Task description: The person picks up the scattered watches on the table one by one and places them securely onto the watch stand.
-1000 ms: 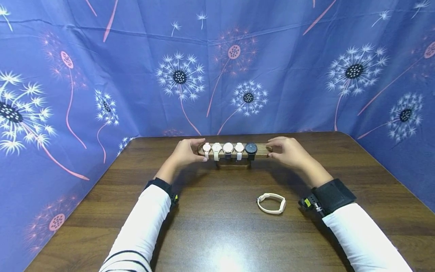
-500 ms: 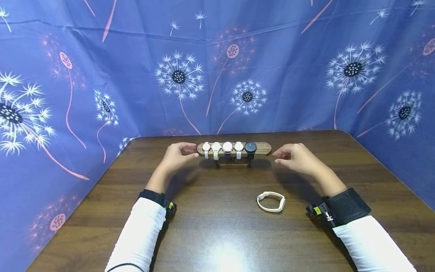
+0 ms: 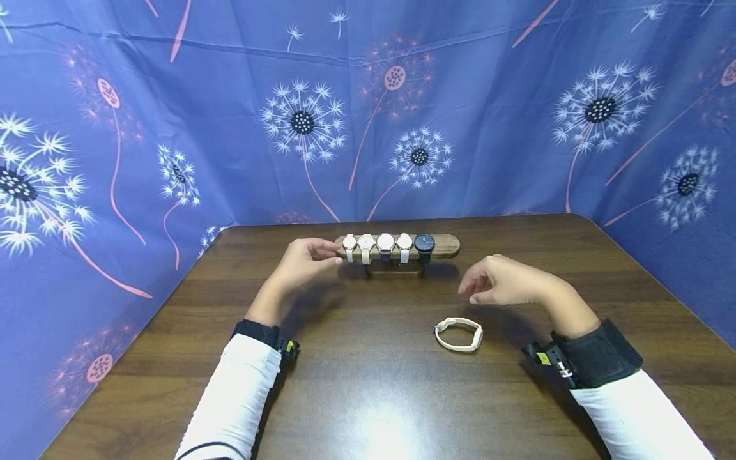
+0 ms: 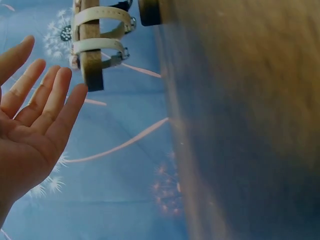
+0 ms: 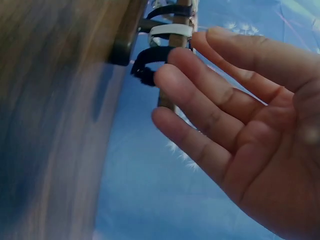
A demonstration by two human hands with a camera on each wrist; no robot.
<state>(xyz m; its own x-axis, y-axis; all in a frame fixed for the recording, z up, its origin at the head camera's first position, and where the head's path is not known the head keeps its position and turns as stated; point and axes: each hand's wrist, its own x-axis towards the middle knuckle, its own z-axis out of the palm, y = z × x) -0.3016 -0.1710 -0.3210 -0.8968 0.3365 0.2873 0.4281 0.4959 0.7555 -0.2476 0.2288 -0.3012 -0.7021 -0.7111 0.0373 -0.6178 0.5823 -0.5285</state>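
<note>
Hovering with relaxed fingers, left hand (image 3: pixel 303 260) sits by the watch stand (image 3: pixel 443 245) at centre; right hand (image 3: pixel 503 286), empty, hangs above the loose band (image 3: pixel 459 334) on the surface (image 3: pixel 368 396). Five watches mounted, band not.

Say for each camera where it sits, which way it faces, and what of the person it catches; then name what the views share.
Head: worn high, looking forward and down at the dark wooden table; shows both white-sleeved arms, the left hand, the right hand, and a loose cream wristband.
Left wrist: at the left hand, looking along the open palm at the wooden watch stand.
Right wrist: at the right hand, facing past spread fingers to the stand's black-strap end.
Shared: all three show the watch stand and the blue dandelion cloth.
</note>
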